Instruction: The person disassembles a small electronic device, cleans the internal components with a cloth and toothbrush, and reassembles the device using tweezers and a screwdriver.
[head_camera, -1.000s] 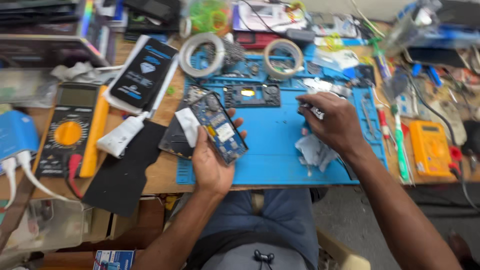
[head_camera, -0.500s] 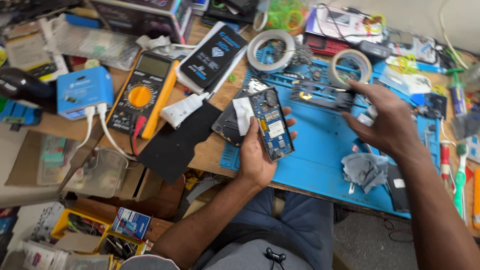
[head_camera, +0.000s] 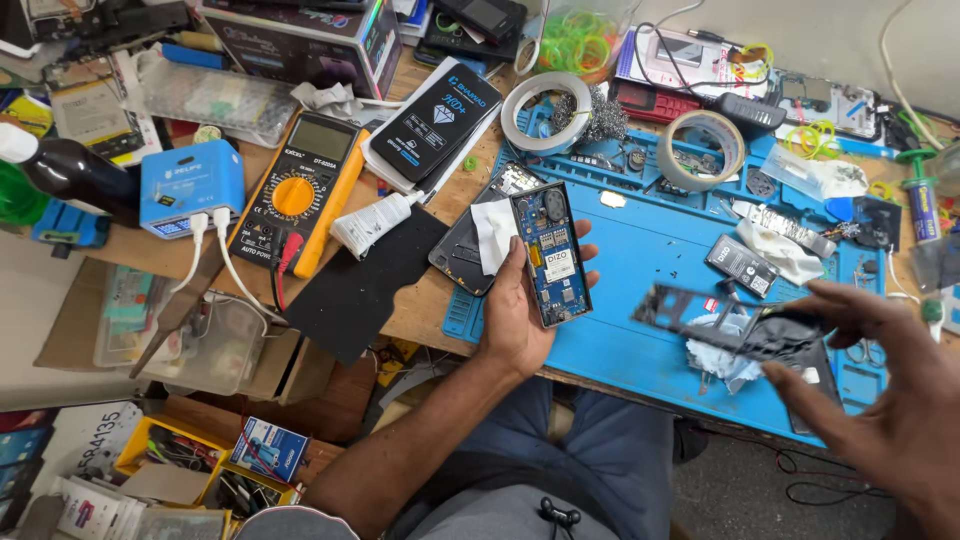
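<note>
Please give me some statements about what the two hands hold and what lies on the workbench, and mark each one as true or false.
1. The left hand holds an opened phone with its circuit board showing. True.
2. The right hand is empty. False: it holds a dark phone frame.
3. The yellow multimeter lies on the blue mat. False: it lies on the wooden bench, left of the mat.
4. Two tape rolls lie at the mat's far edge. True.

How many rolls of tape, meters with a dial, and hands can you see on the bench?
Rolls of tape: 2, a whitish roll and a clear roll
Meters with a dial: 1, the yellow multimeter
Hands: 2, the left hand holding the opened phone, the right hand holding a dark frame piece
Total: 5
</note>
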